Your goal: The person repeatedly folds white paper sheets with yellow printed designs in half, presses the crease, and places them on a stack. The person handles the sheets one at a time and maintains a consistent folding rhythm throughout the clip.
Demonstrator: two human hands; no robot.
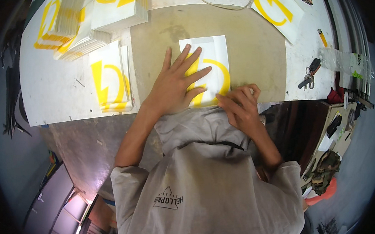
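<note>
**Two hands working a yellow-printed sheet on the brown mat**

A white rectangular sheet printed with a curved yellow emblem is lying on the brown cutting mat, near the mat's front edge and roughly at its middle. The left hand is lying flat on the sheet's left half, palm down, its fingers spreading wide and pointing away from the person across the yellow print. The left forearm is reaching in from the lower left, bare to the elbow.

The right hand is resting at the sheet's lower right corner, right at the mat's front edge, with its fingers curling inward and the fingertips bunching together on the corner; whether they are actually pinching the paper cannot be told.

Left of the mat, a loose pile of similar yellow-printed white sheets is lying on the white tabletop. Right of the mat, a bunch of keys with a black fob is lying well apart from the hands.
</note>
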